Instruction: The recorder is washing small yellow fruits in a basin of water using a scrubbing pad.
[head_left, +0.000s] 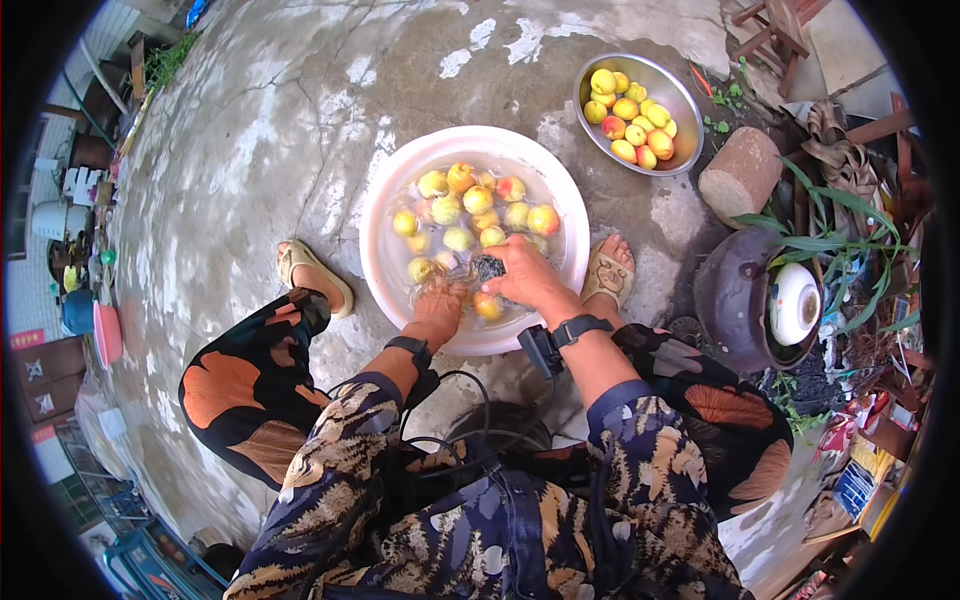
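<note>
A white plastic basin of water stands on the ground between my feet, with several yellow and red peaches or apricots floating in it. My right hand is over the near part of the basin, its thumb and fingers closed on a dark, mesh-like scrubbing pad. Beside it my left hand dips into the water, fingers partly submerged. Splashing blurs the fingertips, so whether they grip a fruit cannot be told. One reddish fruit floats just below the pad, between the hands.
A steel bowl of similar fruit sits at the upper right. Near it are a cylindrical block, a dark glazed pot with a white enamel-like dish, and leafy plants. A pink basin stands far left.
</note>
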